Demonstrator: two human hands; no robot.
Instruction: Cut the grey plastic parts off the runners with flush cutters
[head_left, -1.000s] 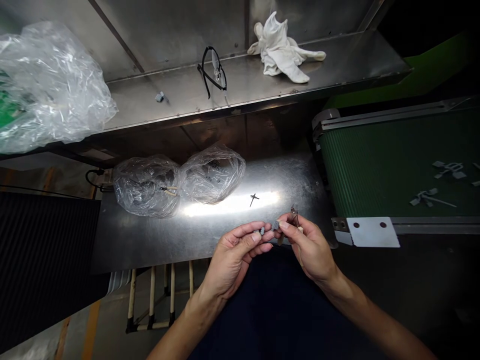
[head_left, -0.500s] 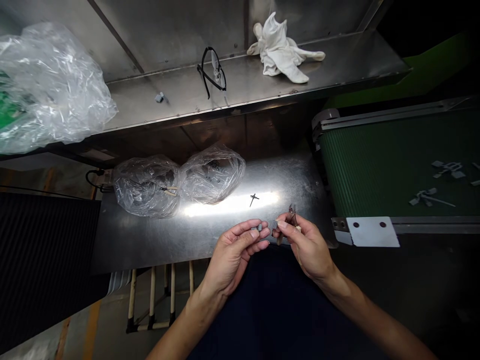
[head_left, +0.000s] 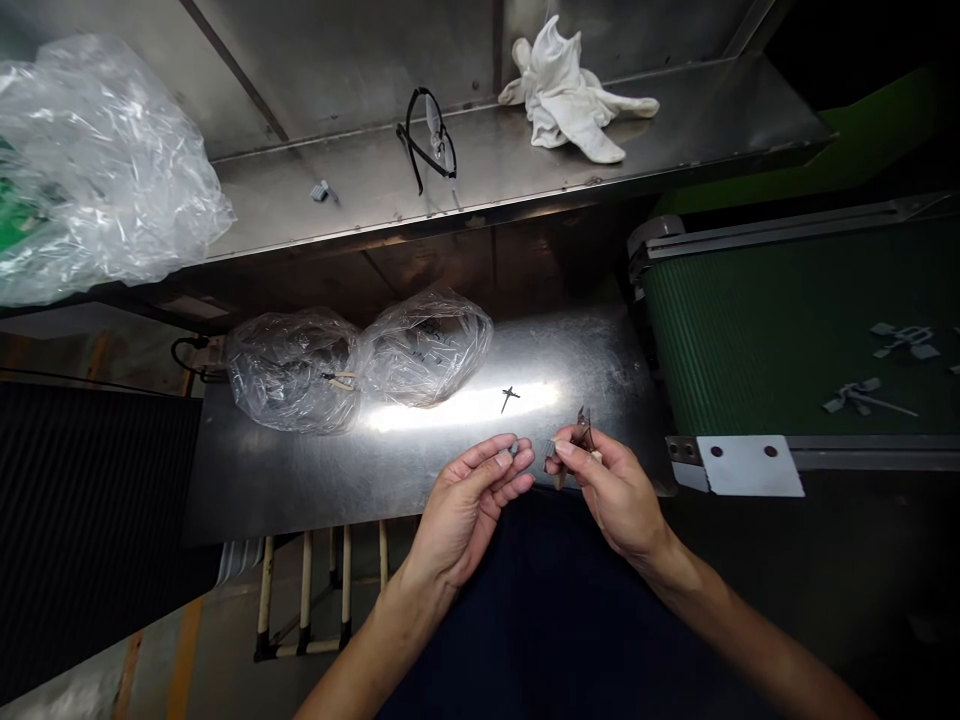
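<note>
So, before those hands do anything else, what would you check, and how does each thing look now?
Left hand grip on the small grey plastic piece: ok, pinched at the fingertips.
Right hand grip on its grey piece: ok, pinched likewise.
Two pieces kept apart: ok, a small gap shows.
Thin dark part in the right hand: cannot tell, too small.
Dark cross-shaped part on the steel table: ok, lying clear of both hands.
Gloves on: not ok, white cloth gloves lie on the shelf.
</note>
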